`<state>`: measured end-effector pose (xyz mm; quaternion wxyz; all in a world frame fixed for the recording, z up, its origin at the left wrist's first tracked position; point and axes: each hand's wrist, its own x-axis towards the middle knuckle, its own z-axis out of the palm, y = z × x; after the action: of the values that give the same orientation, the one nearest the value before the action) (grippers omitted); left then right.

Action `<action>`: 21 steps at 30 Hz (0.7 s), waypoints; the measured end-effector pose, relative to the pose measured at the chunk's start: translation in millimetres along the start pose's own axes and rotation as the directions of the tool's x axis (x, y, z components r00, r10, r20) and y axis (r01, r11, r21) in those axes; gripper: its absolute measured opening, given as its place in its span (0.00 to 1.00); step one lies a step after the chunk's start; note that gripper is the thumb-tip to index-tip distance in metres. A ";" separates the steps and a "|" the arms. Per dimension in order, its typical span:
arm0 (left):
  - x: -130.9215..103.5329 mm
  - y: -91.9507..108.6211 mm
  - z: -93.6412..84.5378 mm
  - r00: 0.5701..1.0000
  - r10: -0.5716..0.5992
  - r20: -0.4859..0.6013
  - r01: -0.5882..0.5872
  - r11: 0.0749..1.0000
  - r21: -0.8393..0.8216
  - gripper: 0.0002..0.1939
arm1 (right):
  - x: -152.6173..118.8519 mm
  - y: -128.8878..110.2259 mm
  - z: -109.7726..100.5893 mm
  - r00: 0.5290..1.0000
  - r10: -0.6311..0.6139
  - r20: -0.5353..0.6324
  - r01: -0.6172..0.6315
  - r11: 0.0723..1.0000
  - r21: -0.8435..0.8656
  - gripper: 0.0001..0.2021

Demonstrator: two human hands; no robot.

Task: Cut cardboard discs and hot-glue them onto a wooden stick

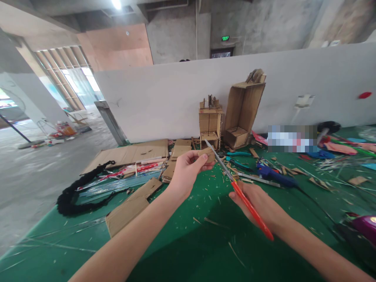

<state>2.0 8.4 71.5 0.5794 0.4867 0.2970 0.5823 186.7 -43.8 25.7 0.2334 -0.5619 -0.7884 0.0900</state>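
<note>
In the middle of the view my left hand [188,170] pinches a small piece of cardboard [209,154] between thumb and fingers. My right hand [255,201] grips a pair of scissors [249,207] with red handles. Their metal blades point up and left, right beside the cardboard piece; I cannot tell whether they touch it. Behind my hands stand a small cardboard box structure [210,121] with upright parts on top and a taller open cardboard box [245,109] with round pieces on its top. Both are close to the white partition.
A blue glue gun [276,175], teal-handled pliers [239,163] and scraps lie right of centre on the green table [188,246]. Cardboard sheets [129,203] and a black fuzzy loop [70,197] lie left. A white partition [164,102] runs along the back.
</note>
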 end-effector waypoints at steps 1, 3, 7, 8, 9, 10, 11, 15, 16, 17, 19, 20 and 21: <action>0.0 -0.3 0.1 1.000 0.000 0.003 0.000 1.000 0.003 0.09 | 0.7 -2.0 0.1 1.000 0.019 0.002 -0.019 1.000 0.001 0.18; 0.1 -0.5 0.4 1.000 -0.001 0.016 0.001 1.000 0.015 0.09 | 2.0 -3.8 0.5 0.999 0.044 -0.005 -0.044 0.999 0.007 0.19; 1.4 0.2 0.3 1.000 0.019 -0.023 -0.018 1.000 0.016 0.12 | 2.8 2.7 2.3 0.999 0.015 -0.044 -0.013 0.999 0.030 0.18; 2.0 0.5 -0.1 0.998 0.026 -0.053 -0.026 1.000 0.008 0.14 | 2.4 5.3 2.7 0.999 0.006 -0.036 -0.004 0.999 0.054 0.17; 2.7 0.8 -0.5 0.996 0.034 -0.086 -0.034 0.999 0.001 0.16 | 1.9 7.6 2.9 1.000 -0.008 -0.017 0.010 0.996 0.094 0.16; 3.2 1.2 -0.9 0.993 0.040 -0.114 -0.041 0.999 -0.002 0.17 | 1.2 9.6 3.0 1.000 -0.024 0.005 0.024 0.990 0.140 0.14; 3.6 1.6 -1.3 0.990 0.048 -0.132 -0.049 0.999 -0.001 0.17 | 0.4 11.1 3.0 0.999 -0.040 0.024 0.035 0.982 0.187 0.14; 3.3 2.9 -2.0 0.993 0.050 -0.105 -0.051 0.999 -0.004 0.15 | -2.4 14.0 3.7 0.997 -0.059 0.049 0.045 0.965 0.258 0.15; 3.0 2.8 -1.9 0.995 0.040 -0.097 -0.041 0.999 -0.014 0.15 | -2.6 14.3 4.1 0.997 -0.056 0.048 0.042 0.967 0.251 0.15; 2.7 2.5 -1.8 0.996 0.026 -0.090 -0.028 0.999 -0.023 0.16 | -2.7 14.6 4.6 0.998 -0.052 0.045 0.040 0.969 0.244 0.16; 2.2 1.4 -1.5 0.997 0.006 -0.077 -0.008 1.000 -0.026 0.19 | -2.4 14.7 5.0 0.998 -0.045 0.038 0.034 0.971 0.238 0.16; 2.1 0.6 -1.4 0.998 0.001 -0.069 -0.002 1.000 -0.023 0.19 | -2.1 14.6 4.9 0.998 -0.042 0.039 0.032 0.971 0.239 0.16; 2.0 -0.2 -1.3 0.998 0.001 -0.066 -0.002 1.000 -0.017 0.20 | -1.9 14.3 4.7 0.998 -0.041 0.043 0.029 0.970 0.240 0.17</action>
<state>1.2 10.7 71.4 0.5731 0.4625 0.3106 0.6009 197.1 -40.0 15.3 0.2820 -0.5134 -0.7871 0.1934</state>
